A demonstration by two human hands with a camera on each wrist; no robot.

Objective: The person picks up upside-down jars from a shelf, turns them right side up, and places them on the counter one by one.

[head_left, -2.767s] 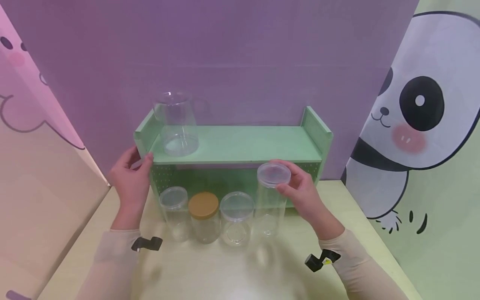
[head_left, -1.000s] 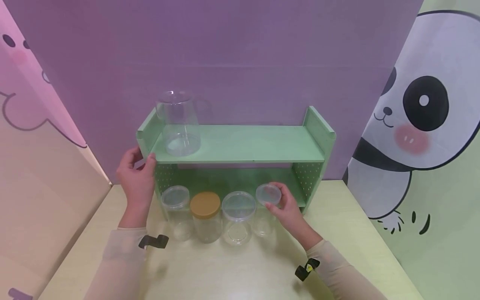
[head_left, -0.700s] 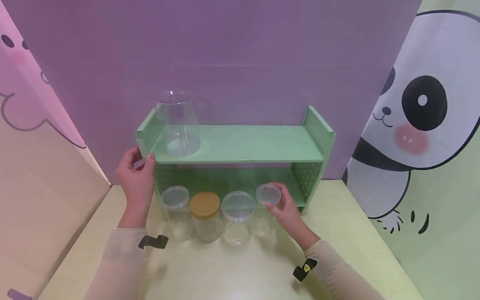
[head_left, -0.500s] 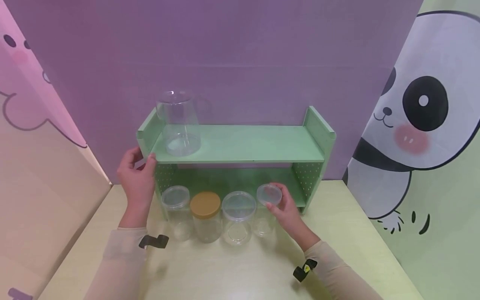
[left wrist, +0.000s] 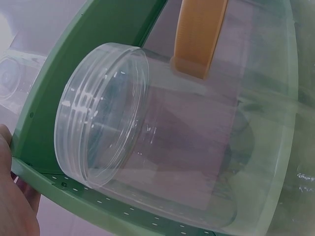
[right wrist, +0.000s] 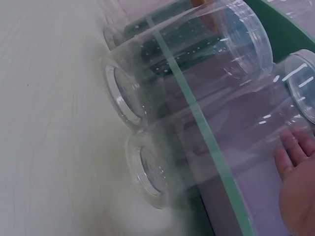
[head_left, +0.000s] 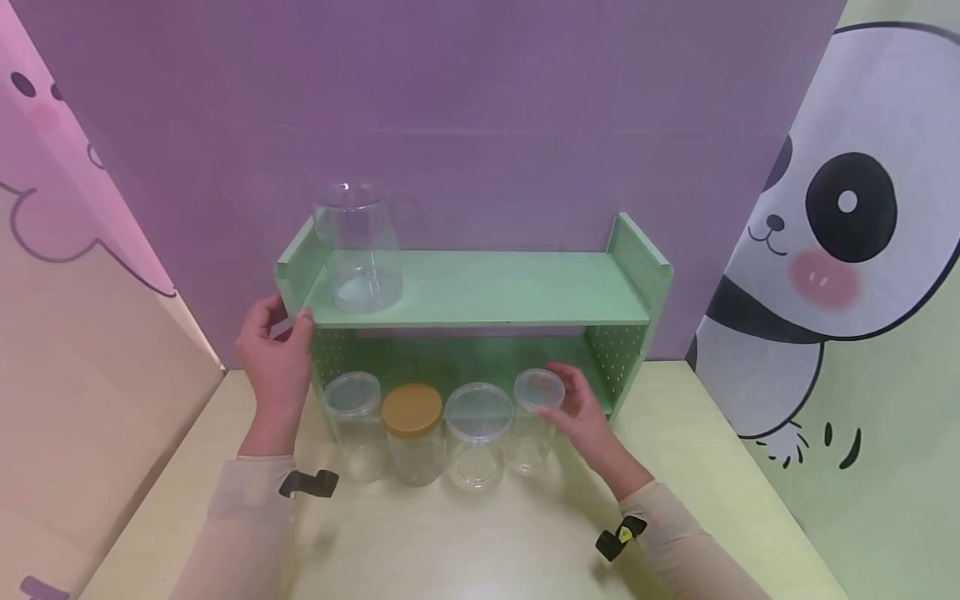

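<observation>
My left hand (head_left: 276,358) grips the left side of a green two-tier shelf (head_left: 480,292), thumb at its front edge and fingers behind. In the left wrist view only part of that hand (left wrist: 17,201) shows. My right hand (head_left: 588,417) is around the lid of the rightmost clear jar (head_left: 531,442), fingers behind and thumb in front, loosely spread. The right wrist view shows its fingers (right wrist: 293,150) fairly straight beside the jar. Left of it stand a wider clear-lidded jar (head_left: 477,454), a jar with an orange-brown lid (head_left: 411,410), and another clear-lidded jar (head_left: 354,396).
A clear glass pitcher (head_left: 363,250) stands at the left end of the upper tier. The row of jars stands on the pale table (head_left: 450,550) in front of the lower tier. A purple wall (head_left: 480,125) rises behind the shelf.
The rightmost jar went from raised to standing in line with the others. Just now my right hand has shifted slightly right and its fingers have loosened. The left hand stays put.
</observation>
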